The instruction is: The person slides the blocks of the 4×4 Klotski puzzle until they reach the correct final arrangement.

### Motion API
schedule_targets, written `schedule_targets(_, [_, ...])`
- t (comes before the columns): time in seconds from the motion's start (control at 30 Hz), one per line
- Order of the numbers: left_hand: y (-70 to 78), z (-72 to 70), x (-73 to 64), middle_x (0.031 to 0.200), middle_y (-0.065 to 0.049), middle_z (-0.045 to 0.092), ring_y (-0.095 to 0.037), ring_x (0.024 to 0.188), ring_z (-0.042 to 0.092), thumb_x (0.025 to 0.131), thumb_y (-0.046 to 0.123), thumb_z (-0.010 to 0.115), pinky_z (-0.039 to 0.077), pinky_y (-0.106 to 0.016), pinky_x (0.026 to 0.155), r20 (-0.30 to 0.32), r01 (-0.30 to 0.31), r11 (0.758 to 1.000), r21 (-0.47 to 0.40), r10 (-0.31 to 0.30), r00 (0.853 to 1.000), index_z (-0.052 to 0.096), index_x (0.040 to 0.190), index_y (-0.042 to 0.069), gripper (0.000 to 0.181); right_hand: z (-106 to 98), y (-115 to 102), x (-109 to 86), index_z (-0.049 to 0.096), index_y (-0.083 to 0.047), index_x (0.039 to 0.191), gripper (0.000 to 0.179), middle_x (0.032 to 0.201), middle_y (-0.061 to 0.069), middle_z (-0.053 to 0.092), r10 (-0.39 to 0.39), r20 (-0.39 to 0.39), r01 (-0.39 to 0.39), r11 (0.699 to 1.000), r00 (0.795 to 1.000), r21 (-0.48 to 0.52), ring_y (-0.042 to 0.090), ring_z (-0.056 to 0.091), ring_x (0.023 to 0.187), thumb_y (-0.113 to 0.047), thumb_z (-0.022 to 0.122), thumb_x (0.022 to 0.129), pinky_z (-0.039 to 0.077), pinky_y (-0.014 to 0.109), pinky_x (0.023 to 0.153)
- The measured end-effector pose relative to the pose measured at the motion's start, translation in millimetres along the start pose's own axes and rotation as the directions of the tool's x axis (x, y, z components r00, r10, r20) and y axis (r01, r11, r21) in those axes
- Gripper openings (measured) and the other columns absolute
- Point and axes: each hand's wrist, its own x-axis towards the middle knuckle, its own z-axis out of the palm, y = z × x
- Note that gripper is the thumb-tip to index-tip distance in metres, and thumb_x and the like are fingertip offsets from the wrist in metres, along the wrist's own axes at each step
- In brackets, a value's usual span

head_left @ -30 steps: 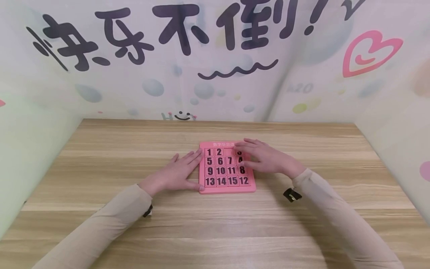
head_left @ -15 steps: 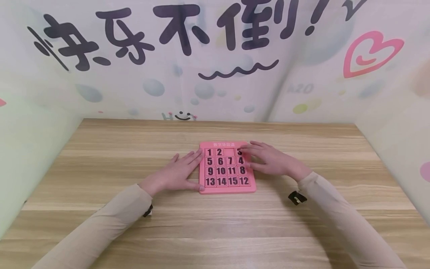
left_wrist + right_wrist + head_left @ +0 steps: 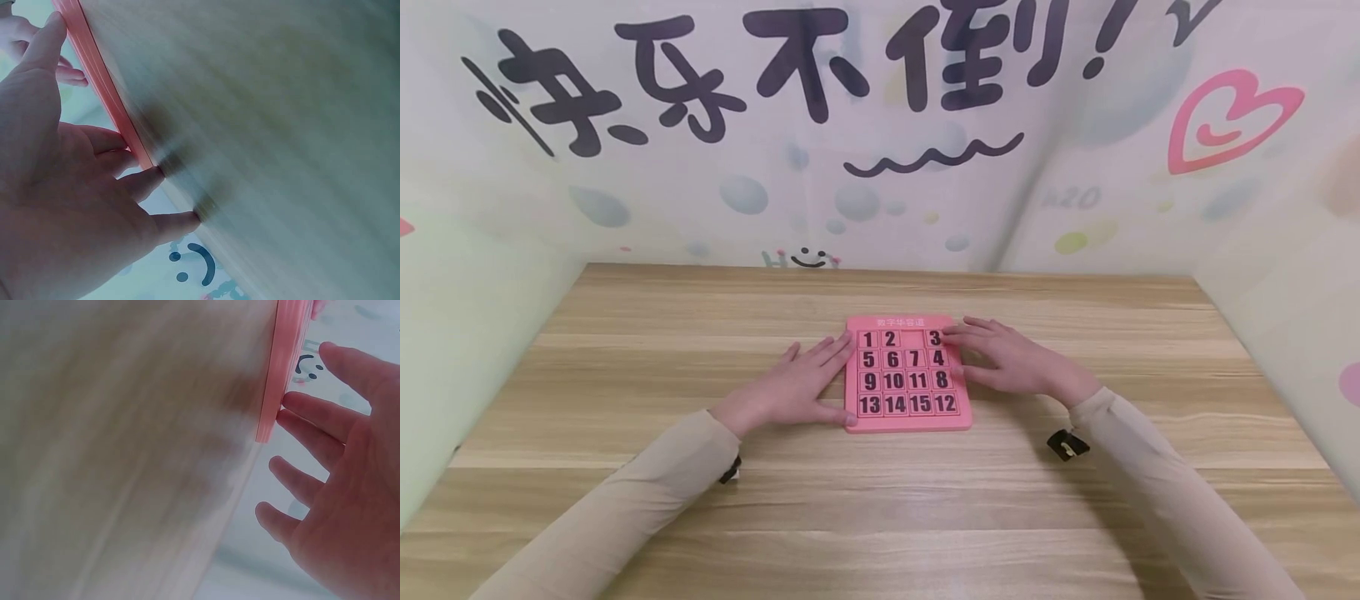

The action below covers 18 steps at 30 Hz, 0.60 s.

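Note:
A pink sliding number puzzle [image 3: 910, 423] lies flat on the wooden table, its tiles numbered 1 to 15. The one gap sits in the top row between the 2 tile [image 3: 890, 339] and the 3 tile [image 3: 934, 339]. Along the puzzle's left edge my left hand [image 3: 801, 385] rests with fingers spread, thumb at the lower left corner. My right hand [image 3: 1011, 358] is at the right edge, its fingertips by the 3 tile and the right rim, fingers loosely extended and gripping nothing. In the right wrist view, two fingers reach the frame's side [image 3: 280, 375] while the thumb stands apart.
The wooden table [image 3: 880, 517] runs back to a printed wall [image 3: 700, 200] with large dark characters. Pale side walls [image 3: 467, 267] close off left and right. A black strap piece [image 3: 1067, 445] shows at the right wrist.
My right hand has drawn back to the right, off the 3 and 4 tiles, uncovering them. The left hand and the puzzle have stayed in place.

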Motion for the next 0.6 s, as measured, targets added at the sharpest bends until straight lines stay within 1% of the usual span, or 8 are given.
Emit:
schedule_targets(0.37, [0.9,-1.0,-0.5,0.16,-0.008,0.002,-0.032,0.145,0.005,0.084,0.063,0.06,0.0,-0.059,0.113,-0.001,0.001,1.0,0.005,-0.001,1.0,0.011,0.154,0.005,0.104,3.7,2.0,1.2,0.046,-0.001,0.142,0.056,0.147,0.015,0.043,-0.026,-0.015,0.026,1.0,1.0,0.005,0.042,0.024,0.14,-0.032,0.057,0.097,0.015,0.056,0.114])
schedule_targets(0.6, [0.9,-1.6,-0.8,0.16,-0.01,0.003,-0.034,0.145,0.006,0.084,0.062,0.061,0.001,-0.06,0.112,-0.003,-0.003,1.0,0.002,0.003,1.0,0.011,0.154,0.003,0.104,5.4,-0.6,2.9,0.045,-0.001,0.142,0.057,0.148,0.014,0.042,-0.027,-0.015,0.027,1.0,1.0,0.005,0.041,0.024,0.14,-0.031,0.058,0.097,0.015,0.056,0.114])
